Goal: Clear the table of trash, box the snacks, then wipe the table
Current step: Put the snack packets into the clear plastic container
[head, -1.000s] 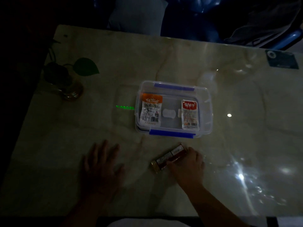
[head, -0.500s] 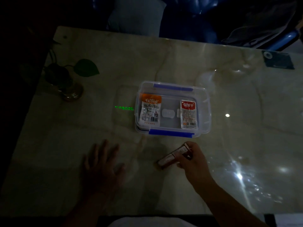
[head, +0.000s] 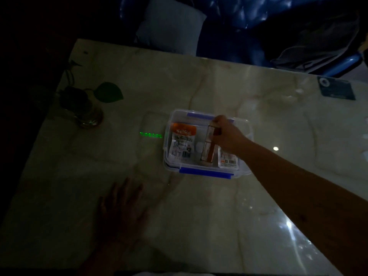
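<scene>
A clear plastic box with blue clips [head: 205, 172] sits mid-table. Inside it, an orange-topped snack packet [head: 182, 143] lies at the left and a white packet [head: 228, 161] at the right, partly hidden by my arm. My right hand [head: 227, 135] is over the box, shut on a long brown snack bar [head: 208, 149] that stands lengthwise in the box's middle. My left hand [head: 124, 206] lies flat on the marble table [head: 199, 226] in front of the box, fingers spread, holding nothing.
A small glass vase with a green-leaf plant [head: 87, 108] stands at the left edge. A dark card [head: 335, 89] lies at the far right corner. A pillow [head: 171, 34] and blue seating [head: 338, 64] are beyond the far edge. The room is dim.
My right hand lifted the snack bar off the table in front of the box and carried it forward into the box. My left hand stayed flat on the table.
</scene>
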